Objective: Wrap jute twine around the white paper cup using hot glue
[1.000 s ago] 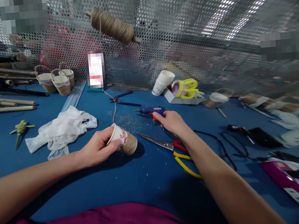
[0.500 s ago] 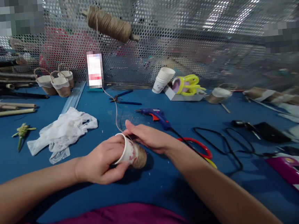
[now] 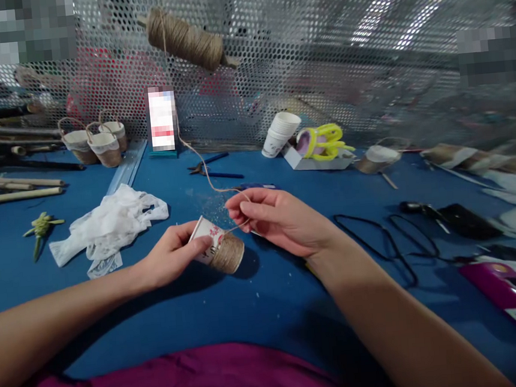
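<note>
My left hand (image 3: pixel 179 251) grips a white paper cup (image 3: pixel 206 231) with a red flower print by its rim end. The cup lies tilted, its base pointing right and down. Brown twine (image 3: pixel 228 255) is wound around its lower half. A strand of that twine runs from the cup to my right hand (image 3: pixel 264 217), which pinches it between thumb and fingers. From there the strand loops back over the table and up to the twine spool (image 3: pixel 185 40) hung on the mesh. A glue gun (image 3: pixel 260 186) lies behind my right hand, mostly hidden.
White lace (image 3: pixel 111 224) lies left of the cup. Pliers (image 3: pixel 219 167), a phone (image 3: pixel 162 120), stacked paper cups (image 3: pixel 281 132) and twine-wrapped baskets (image 3: pixel 105 149) stand or lie farther back. A black cable (image 3: pixel 371 244) and a purple box (image 3: pixel 497 293) are at the right.
The cup has turned in my left hand, showing more of its twine-wrapped part. My right hand has moved up and right, away from the cup, drawing the strand and covering the glue gun.
</note>
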`<move>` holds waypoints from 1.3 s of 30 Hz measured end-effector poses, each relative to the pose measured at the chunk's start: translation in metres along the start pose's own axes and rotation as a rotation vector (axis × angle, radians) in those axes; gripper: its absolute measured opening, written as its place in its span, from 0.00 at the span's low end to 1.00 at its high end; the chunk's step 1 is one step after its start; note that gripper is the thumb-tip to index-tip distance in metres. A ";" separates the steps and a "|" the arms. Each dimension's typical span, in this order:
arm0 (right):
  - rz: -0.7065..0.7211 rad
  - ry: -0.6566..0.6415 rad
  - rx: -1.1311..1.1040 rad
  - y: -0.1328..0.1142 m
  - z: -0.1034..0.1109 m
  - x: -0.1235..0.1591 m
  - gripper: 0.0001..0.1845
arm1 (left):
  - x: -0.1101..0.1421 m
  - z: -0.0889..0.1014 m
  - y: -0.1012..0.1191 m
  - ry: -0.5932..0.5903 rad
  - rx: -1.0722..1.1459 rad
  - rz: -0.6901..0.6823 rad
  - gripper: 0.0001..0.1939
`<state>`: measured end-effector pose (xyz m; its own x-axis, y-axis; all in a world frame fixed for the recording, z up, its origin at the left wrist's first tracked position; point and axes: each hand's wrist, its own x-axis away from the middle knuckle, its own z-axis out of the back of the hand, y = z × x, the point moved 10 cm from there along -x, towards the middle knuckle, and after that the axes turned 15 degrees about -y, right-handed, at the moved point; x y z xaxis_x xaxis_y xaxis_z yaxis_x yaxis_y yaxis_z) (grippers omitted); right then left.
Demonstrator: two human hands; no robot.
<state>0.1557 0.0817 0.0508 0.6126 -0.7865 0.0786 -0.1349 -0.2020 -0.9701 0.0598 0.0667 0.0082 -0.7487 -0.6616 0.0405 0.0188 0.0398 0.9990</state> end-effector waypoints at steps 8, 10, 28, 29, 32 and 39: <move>-0.065 -0.043 0.294 0.001 0.000 0.003 0.12 | 0.001 0.003 -0.002 0.028 0.133 -0.011 0.11; -0.083 -0.049 0.352 0.002 0.002 0.002 0.12 | 0.000 0.003 -0.004 0.032 0.172 -0.006 0.11; -0.036 -0.007 0.538 -0.007 -0.009 0.004 0.07 | -0.001 0.007 -0.001 0.087 0.109 0.049 0.09; -0.037 -0.002 0.549 -0.007 -0.009 0.004 0.07 | -0.001 0.007 -0.001 0.084 0.107 0.050 0.09; -0.038 0.012 0.593 -0.010 -0.010 0.006 0.07 | -0.001 0.008 -0.001 0.086 0.088 0.052 0.09; -0.031 0.031 0.657 -0.016 -0.014 0.007 0.09 | -0.001 0.010 -0.003 0.092 0.050 0.064 0.11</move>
<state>0.1515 0.0709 0.0706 0.5842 -0.8046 0.1061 0.3922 0.1655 -0.9048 0.0540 0.0743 0.0046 -0.6830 -0.7224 0.1081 0.0302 0.1199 0.9923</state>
